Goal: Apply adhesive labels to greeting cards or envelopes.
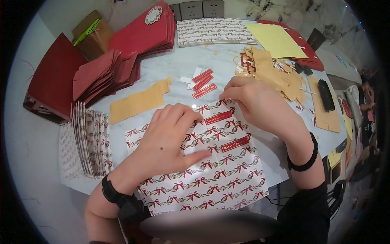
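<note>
Before me lies a white printed paper piece (225, 180) with rows of leafy garlands and red bows. Two red labels with gold lettering, an upper label (218, 118) and a lower label (235, 144), are on its right part. My left hand (170, 140) rests over the upper middle of the paper, thumb spread from the fingers, and holds nothing visible. At the upper right edge, my right hand (256, 105) has its fingertips together on the paper; its other fingers are partly hidden. Several loose red labels (203, 83) and white strips (186, 80) lie beyond the paper.
Stacks of red paper pieces (97, 73) and folded garland-print pieces (91, 140) stand left. A torn kraft strip (137, 102) lies nearby. Beyond are a printed stack (216, 32) and a yellow sheet (275, 39). Kraft scraps (274, 73) and a black tool (326, 95) lie right.
</note>
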`<state>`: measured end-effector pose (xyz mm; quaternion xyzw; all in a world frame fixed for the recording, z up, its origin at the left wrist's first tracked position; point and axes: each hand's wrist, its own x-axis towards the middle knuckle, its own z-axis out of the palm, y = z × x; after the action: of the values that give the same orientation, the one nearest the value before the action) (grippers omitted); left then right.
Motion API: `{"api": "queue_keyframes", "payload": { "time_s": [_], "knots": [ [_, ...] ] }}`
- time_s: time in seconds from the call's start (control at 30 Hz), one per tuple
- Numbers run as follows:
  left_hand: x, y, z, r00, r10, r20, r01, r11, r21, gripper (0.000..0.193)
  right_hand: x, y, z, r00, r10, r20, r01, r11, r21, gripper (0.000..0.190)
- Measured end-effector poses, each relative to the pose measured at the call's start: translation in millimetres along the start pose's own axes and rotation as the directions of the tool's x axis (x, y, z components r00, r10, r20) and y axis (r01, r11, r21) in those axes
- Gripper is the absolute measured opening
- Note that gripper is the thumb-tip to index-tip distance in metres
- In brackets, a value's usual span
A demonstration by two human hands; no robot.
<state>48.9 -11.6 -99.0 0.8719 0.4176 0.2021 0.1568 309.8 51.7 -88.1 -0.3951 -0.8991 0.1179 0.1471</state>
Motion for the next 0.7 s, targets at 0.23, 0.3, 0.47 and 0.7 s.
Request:
{"api": "queue_keyframes", "payload": {
  "time_s": [0.23, 0.3, 0.47, 0.7],
  "knots": [
    [-10.8, 13.9, -10.9, 0.997, -0.077, 0.032, 0.076, 0.997, 0.027, 0.072, -0.3, -2.7, -1.4, 0.999, 0.046, -0.005, -0.046, 0.998, 0.042, 0.017],
    [-12.7, 11.3, -12.1, 0.987, -0.121, 0.104, 0.128, 0.989, -0.071, 0.068, -0.5, -0.9, -2.4, 0.999, 0.053, -0.002, -0.053, 0.997, 0.063, 0.018],
    [-9.4, 12.5, -14.9, 0.975, -0.170, 0.145, 0.189, 0.973, -0.130, 0.064, 1.2, 4.1, -3.3, 0.998, 0.059, -0.034, -0.054, 0.990, 0.133, 0.022],
    [-8.3, -2.1, -15.4, 0.971, -0.231, 0.069, 0.240, 0.907, -0.345, 0.050, 9.2, 2.3, -15.7, 0.944, 0.316, 0.096, -0.327, 0.852, 0.410, 0.017]
  ]
}}
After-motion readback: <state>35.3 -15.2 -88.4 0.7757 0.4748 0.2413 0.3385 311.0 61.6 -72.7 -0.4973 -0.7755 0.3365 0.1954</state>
